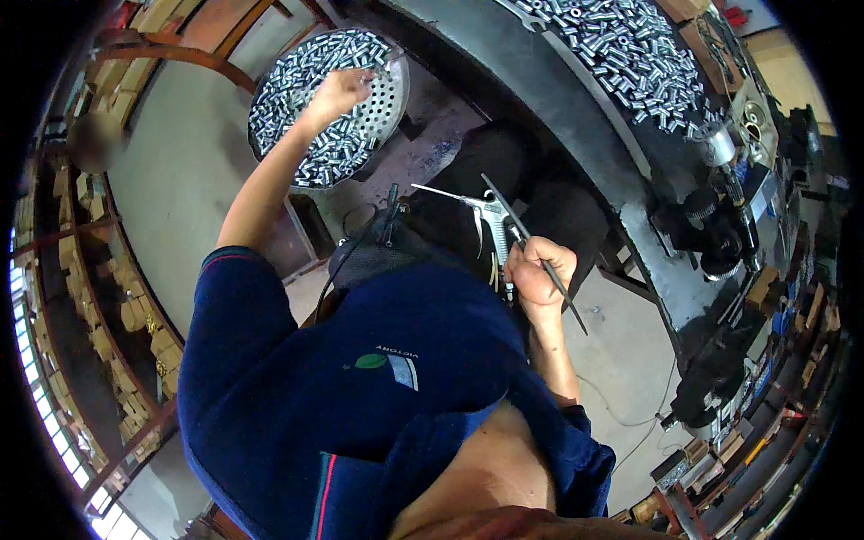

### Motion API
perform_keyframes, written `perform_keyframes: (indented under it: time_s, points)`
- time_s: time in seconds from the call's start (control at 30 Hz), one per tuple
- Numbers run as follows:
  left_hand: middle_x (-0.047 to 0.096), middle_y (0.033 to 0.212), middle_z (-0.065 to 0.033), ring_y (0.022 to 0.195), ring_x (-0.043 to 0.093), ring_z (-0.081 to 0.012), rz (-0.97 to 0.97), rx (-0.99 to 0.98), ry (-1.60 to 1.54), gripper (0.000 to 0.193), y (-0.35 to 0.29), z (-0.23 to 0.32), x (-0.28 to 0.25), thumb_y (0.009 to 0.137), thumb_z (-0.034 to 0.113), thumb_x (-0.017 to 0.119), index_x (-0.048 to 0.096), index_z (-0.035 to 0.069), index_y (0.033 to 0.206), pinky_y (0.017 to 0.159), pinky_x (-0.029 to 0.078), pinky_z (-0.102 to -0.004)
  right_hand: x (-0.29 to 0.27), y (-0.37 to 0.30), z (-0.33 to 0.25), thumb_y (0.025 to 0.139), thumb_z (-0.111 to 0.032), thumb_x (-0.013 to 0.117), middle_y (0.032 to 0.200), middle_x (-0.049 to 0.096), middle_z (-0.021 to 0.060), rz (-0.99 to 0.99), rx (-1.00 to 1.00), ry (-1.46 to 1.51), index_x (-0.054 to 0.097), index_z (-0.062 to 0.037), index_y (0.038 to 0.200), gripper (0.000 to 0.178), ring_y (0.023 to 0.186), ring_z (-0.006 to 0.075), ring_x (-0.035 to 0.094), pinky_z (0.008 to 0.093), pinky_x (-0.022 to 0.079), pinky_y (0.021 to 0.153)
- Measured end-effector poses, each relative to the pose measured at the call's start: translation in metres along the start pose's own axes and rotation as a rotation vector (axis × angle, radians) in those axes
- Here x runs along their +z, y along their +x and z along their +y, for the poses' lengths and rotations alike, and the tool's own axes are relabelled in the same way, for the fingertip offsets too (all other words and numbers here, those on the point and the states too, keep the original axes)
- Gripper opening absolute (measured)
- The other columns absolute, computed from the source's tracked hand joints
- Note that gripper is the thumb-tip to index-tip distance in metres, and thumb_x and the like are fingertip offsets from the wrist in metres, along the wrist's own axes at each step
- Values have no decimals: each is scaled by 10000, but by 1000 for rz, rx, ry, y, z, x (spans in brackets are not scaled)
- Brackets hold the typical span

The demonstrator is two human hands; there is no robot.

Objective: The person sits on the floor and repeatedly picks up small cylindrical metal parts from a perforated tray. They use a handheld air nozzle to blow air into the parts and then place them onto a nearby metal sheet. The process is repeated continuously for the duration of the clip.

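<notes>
My left hand point(337, 94) is over a round perforated metal tray point(385, 106) heaped with small shiny metal sleeves point(319, 67). Its fingers are curled together near the pile's edge; whatever they may pinch is too small to make out. My right hand point(544, 270), in front of my body, is closed around a thin dark rod point(565, 297) with tapered ends, slanting from upper left to lower right. Close against its fingers is a silver air blow gun point(490, 214), its long nozzle pointing left. Whether that hand also bears the gun cannot be told.
A dark workbench point(630, 148) curves along the right, carrying another heap of metal sleeves point(621, 54), a wrench point(522, 13) and a machine with black knobs point(711, 225). Shelves with cardboard boxes point(135, 310) line the left. A thin black cable point(360, 238) runs near my lap.
</notes>
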State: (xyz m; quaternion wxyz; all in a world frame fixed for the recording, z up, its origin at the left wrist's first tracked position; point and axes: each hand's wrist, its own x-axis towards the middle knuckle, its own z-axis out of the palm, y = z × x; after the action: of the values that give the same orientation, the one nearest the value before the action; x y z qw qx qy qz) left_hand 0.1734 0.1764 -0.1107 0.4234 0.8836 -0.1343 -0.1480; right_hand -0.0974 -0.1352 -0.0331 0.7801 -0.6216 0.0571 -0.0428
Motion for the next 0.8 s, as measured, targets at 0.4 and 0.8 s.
perform_keyframes:
  time_s: [0.4, 0.8]
  points:
    - [647, 819, -165, 774, 634, -316, -254, -153, 892, 213, -14, -41, 68, 667, 254, 596, 675, 108, 799, 684, 509, -405, -5, -2, 11, 671, 35, 496, 508, 320, 9, -2, -40, -113, 270, -69, 527, 288, 457, 90, 340, 232, 275, 414]
    - [641, 942, -154, 885, 622, -302, -158, -260, 882, 304, -6, -42, 59, 705, 289, 610, 647, 42, 878, 754, 500, -406, 5, 1, 1, 632, 121, 451, 512, 306, -9, -19, 1, -153, 232, -73, 523, 311, 436, 71, 326, 232, 255, 401]
